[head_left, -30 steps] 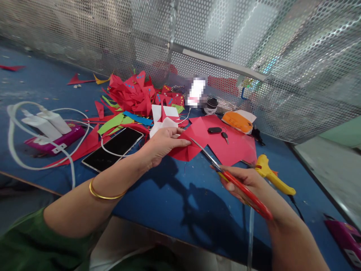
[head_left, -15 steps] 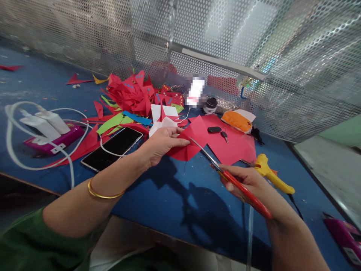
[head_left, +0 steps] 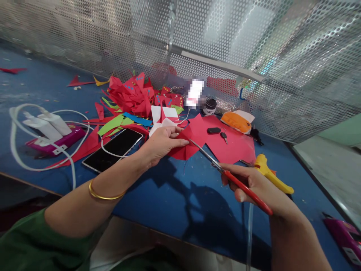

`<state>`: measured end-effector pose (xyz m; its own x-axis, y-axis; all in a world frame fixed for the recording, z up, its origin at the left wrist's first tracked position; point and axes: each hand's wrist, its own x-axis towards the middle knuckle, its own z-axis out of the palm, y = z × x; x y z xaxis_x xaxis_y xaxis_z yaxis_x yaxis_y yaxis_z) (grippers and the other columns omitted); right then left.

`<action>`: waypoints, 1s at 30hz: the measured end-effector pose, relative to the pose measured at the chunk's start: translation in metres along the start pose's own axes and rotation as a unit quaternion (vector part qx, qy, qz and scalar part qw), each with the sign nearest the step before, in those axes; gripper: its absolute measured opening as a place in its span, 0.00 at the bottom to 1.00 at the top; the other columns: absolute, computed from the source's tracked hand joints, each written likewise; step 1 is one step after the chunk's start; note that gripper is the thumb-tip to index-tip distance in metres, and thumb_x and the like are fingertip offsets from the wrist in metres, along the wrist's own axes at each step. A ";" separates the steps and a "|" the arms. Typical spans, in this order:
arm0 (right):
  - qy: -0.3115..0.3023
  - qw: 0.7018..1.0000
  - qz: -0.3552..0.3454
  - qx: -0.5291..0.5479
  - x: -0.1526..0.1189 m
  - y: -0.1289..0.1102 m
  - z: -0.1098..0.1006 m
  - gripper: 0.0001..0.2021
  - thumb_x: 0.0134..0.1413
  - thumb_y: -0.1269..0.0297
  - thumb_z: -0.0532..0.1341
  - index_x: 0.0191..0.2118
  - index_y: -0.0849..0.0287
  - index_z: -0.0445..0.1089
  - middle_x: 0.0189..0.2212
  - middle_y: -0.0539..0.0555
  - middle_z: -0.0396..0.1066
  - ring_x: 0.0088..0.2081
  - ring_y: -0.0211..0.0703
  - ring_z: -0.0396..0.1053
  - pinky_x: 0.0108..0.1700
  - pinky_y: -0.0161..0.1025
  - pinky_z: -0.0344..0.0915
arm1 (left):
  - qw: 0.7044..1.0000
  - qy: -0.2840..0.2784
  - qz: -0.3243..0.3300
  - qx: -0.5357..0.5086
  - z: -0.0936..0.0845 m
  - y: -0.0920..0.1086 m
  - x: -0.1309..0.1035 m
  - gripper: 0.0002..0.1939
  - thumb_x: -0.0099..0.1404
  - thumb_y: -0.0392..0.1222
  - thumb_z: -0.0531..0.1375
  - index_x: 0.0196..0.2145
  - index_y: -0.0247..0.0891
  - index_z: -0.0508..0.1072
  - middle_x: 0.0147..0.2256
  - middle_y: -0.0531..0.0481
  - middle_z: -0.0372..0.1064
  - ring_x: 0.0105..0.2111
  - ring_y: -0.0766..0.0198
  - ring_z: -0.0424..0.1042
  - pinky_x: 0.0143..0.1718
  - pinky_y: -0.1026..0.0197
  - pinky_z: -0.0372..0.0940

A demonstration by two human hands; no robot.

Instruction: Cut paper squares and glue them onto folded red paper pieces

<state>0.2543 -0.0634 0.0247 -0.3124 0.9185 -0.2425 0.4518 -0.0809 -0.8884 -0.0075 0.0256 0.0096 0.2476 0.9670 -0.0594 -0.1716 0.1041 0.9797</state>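
Note:
A folded piece of red paper [head_left: 187, 146] is pinched between the thumb and fingers of my left hand [head_left: 166, 143]. In my right hand [head_left: 251, 186] are scissors [head_left: 242, 185] with red handles, their metal blades pointing left. The blade tips meet the red paper beside my left thumb. Just behind lies a larger red sheet [head_left: 234, 146] with a key [head_left: 223, 136] and a black fob [head_left: 213, 130] on it. White paper [head_left: 163, 124] sits beyond my left fingers.
A black phone [head_left: 114, 148] and a purple power strip [head_left: 60, 142] with white chargers and cables lie left. Red paper cutouts [head_left: 129, 96] are heaped behind. A yellow glue gun [head_left: 273, 175] rests right, near another purple power strip [head_left: 342, 237]. Perforated metal mesh [head_left: 113, 41] borders the table.
The fingers of my right hand have spread a little on the scissor handles, my thumb lower. My left hand stays almost where it was with the red paper.

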 end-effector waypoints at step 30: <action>0.269 0.778 -0.017 -0.567 0.037 0.028 0.037 0.20 0.56 0.55 0.65 0.50 0.61 0.69 0.39 0.62 0.77 0.37 0.54 0.76 0.32 0.41 0.65 | 0.986 -0.125 -0.114 0.011 0.017 -0.013 -0.014 0.11 0.49 0.34 0.71 0.33 0.38 0.79 0.32 0.49 0.79 0.33 0.63 0.77 0.41 0.58 0.70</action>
<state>0.2249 -0.0455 -0.0239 -0.0829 0.9663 0.2436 0.9934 0.0605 0.0979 0.0077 0.0064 0.0014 0.5042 0.8316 -0.2329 -0.0633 0.3046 0.9504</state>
